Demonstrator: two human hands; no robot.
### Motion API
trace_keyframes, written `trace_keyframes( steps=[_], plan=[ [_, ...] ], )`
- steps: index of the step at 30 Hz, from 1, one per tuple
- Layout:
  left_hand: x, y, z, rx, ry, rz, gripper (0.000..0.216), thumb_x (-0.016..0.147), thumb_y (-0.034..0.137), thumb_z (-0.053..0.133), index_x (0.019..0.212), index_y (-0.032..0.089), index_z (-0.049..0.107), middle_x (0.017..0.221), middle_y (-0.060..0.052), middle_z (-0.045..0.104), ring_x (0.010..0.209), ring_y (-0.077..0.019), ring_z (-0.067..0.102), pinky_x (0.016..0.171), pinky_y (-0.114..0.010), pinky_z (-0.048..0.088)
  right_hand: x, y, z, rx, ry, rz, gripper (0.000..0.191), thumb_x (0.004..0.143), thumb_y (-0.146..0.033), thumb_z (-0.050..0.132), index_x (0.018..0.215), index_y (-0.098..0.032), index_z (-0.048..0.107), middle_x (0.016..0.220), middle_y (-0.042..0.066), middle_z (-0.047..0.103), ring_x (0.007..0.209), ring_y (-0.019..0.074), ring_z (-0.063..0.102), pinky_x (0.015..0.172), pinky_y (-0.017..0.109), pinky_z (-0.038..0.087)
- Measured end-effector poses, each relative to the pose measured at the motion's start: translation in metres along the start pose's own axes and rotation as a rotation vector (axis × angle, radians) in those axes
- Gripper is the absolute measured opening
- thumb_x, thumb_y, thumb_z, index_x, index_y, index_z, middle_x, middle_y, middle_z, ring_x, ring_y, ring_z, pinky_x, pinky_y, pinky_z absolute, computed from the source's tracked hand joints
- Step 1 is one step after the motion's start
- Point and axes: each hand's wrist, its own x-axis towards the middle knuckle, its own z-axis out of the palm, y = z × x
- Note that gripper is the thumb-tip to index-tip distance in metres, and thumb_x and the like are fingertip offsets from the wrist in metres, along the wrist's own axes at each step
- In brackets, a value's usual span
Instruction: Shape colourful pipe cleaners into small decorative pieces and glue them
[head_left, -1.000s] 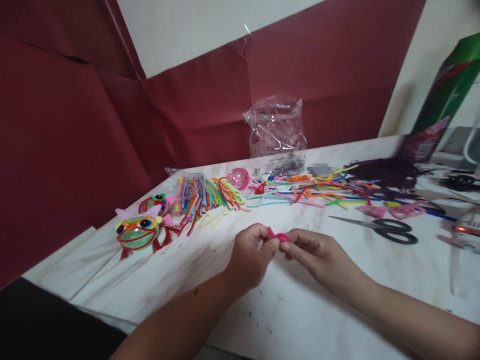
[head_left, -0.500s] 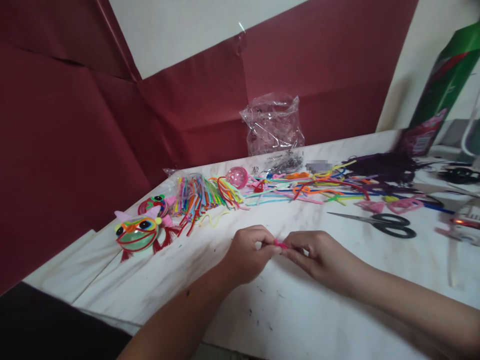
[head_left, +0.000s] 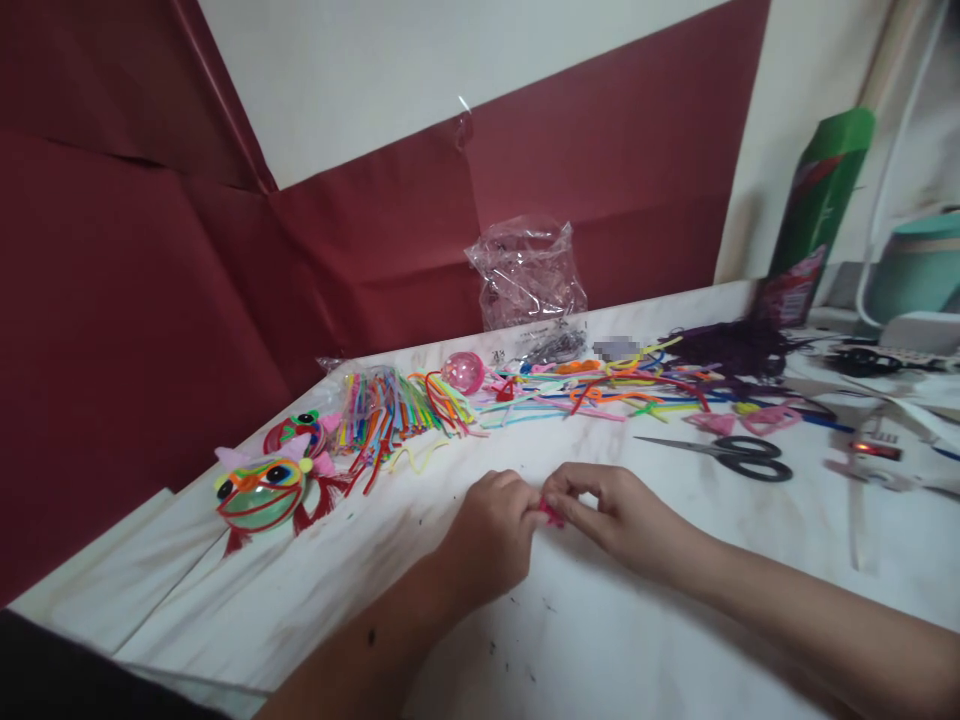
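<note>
Over the middle of the white table, my left hand [head_left: 497, 525] and my right hand [head_left: 604, 510] meet at the fingertips. Pinched between them is a small, bright pink pipe cleaner [head_left: 551, 513], folded or coiled tight; the fingers cover much of it. Both hands are closed on it, the right from above and the left from its side. Black-handled scissors [head_left: 742, 455] lie beyond my right hand, their blades pointing left. Behind the hands, loose coloured pipe cleaners [head_left: 600, 390] spread across the table.
Two lion-head ornaments [head_left: 262, 495] with red tassels sit at left, near a bundle of pipe cleaners [head_left: 386, 410]. A clear-and-pink ball [head_left: 463, 373], a plastic bag [head_left: 525, 275], dark purple strands [head_left: 720, 350] and a green bottle [head_left: 814, 220] stand or lie behind. A glue gun [head_left: 877, 460] is at right.
The view has shifted a little to the right. My right fingers have moved over the pink pipe cleaner, and my left hand has turned, its fingers more curled.
</note>
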Motion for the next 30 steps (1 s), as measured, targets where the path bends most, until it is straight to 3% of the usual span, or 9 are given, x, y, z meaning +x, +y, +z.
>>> trace_keyframes(
  steps=[7,10,15,20,25,30],
  plan=[
    [0.0,-0.001,-0.003,0.019,0.13,0.086,0.016,0.081,0.013,0.04,0.068,0.017,0.048,0.063,-0.003,0.053,0.062,-0.0152,0.046,0.059,-0.028,0.036,0.003,0.007,0.001,0.412,-0.018,0.176,0.017,0.074,-0.028,0.052,0.064,-0.016,0.055,0.056,-0.004,0.051,0.055,0.0097,0.045,0.057,0.023,0.035],
    [0.001,-0.001,-0.007,-0.021,0.126,0.128,0.017,0.082,0.014,0.041,0.069,0.016,0.051,0.064,-0.004,0.055,0.063,-0.0152,0.047,0.061,-0.029,0.037,0.002,0.007,0.001,0.528,-0.044,0.2,0.019,0.072,-0.032,0.056,0.063,-0.015,0.057,0.056,-0.004,0.051,0.055,0.0095,0.044,0.058,0.023,0.035],
    [0.004,0.005,-0.017,-0.255,0.041,-0.081,0.012,0.078,0.016,0.052,0.067,0.015,0.055,0.063,-0.002,0.055,0.06,-0.0128,0.05,0.059,-0.024,0.039,0.004,0.007,-0.001,0.567,-0.108,0.135,0.023,0.074,-0.036,0.057,0.066,-0.015,0.058,0.06,-0.003,0.052,0.057,0.0095,0.043,0.059,0.023,0.034],
    [0.006,0.005,-0.02,-0.349,0.055,-0.144,0.012,0.077,0.015,0.053,0.065,0.014,0.056,0.064,-0.002,0.056,0.062,-0.0126,0.051,0.061,-0.024,0.039,0.003,0.0,-0.005,0.51,-0.057,0.079,0.03,0.081,-0.042,0.049,0.07,-0.015,0.057,0.066,0.0,0.056,0.064,0.0115,0.048,0.064,0.025,0.037],
    [0.006,0.002,-0.017,-0.39,0.125,-0.294,0.013,0.074,0.014,0.053,0.061,0.015,0.051,0.061,0.001,0.05,0.06,-0.0114,0.047,0.059,-0.023,0.037,0.0,-0.003,-0.001,0.26,-0.008,0.076,0.024,0.077,-0.038,0.054,0.071,-0.015,0.057,0.063,-0.001,0.054,0.062,0.0129,0.048,0.057,0.024,0.037],
    [0.007,0.008,-0.018,-0.404,0.08,-0.362,0.015,0.071,0.013,0.052,0.057,0.016,0.048,0.057,0.002,0.048,0.057,-0.0111,0.045,0.058,-0.023,0.036,-0.003,0.002,0.009,0.097,0.036,0.012,0.023,0.084,-0.031,0.043,0.074,-0.016,0.057,0.069,0.002,0.058,0.066,0.0146,0.051,0.061,0.026,0.04]
  ],
)
